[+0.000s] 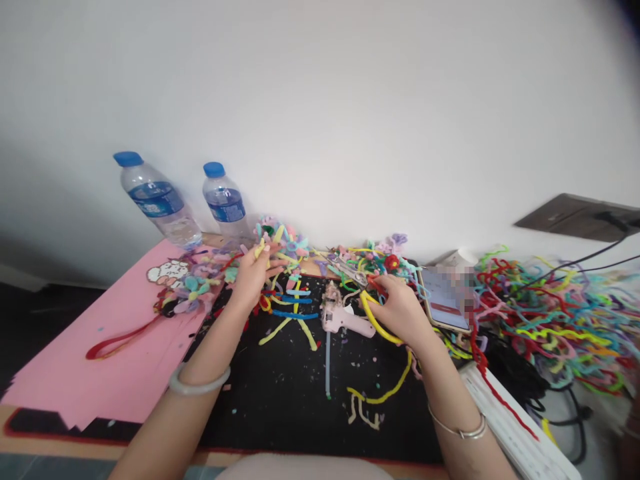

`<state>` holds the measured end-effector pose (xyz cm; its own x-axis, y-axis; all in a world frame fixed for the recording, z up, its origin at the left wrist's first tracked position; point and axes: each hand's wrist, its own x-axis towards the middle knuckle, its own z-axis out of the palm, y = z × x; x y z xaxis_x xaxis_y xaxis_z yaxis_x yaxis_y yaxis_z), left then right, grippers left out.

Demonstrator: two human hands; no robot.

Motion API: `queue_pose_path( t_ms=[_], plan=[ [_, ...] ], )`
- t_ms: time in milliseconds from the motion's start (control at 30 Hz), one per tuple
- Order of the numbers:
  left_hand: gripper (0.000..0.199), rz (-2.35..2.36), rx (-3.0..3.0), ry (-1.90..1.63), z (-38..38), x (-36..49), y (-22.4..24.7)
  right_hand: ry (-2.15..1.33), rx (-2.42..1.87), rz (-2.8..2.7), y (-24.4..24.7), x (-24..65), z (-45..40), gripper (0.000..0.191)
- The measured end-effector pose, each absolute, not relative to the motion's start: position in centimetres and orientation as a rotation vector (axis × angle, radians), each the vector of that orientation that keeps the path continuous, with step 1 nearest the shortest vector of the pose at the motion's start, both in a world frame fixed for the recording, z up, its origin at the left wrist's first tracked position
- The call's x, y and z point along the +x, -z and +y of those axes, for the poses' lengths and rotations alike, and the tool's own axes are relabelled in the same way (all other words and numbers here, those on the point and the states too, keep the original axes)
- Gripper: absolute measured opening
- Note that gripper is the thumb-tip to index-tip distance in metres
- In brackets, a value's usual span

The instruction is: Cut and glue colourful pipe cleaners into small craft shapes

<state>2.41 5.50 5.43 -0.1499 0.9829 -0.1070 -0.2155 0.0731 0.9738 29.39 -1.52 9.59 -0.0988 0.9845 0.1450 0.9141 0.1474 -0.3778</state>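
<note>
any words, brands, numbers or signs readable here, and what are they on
None can be read with certainty.
Left bottle label: white marks on blue, too blurred.
Right bottle label: too small and blurred.
Phone screen: text too small, partly pixelated.

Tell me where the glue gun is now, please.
In the head view, the glue gun lies on the black mat, just left of the right hand.

Pale bangle point(200, 385) on left wrist, thin metallic bracelets point(459, 429) on right
</note>
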Motion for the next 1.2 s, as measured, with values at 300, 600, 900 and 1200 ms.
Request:
queue_pose_path(
  t_ms=[300,600,900,1200],
  plan=[
    [0.032,1.518,1.375,-1.198,5.7,2.1,-4.3,-0.398,-1.785,-2.092,-8.4,29.0,-2.8,0.021],
    [0.024,1.311,1.355,-1.102,3.7,2.1,-6.4,-0.48,-1.813,-2.108,-8.5,29.0,-3.8,0.019],
    [0.033,0.681,1.029,-0.586,0.7,2.0,-4.7,-0.6,-1.65,-2.331,-8.7,27.3,-4.6,0.011],
    [0.031,0.596,0.978,-0.436,-0.2,2.5,-4.5,-0.537,-1.565,-2.427,-8.0,26.9,-4.7,0.016]
  ],
)
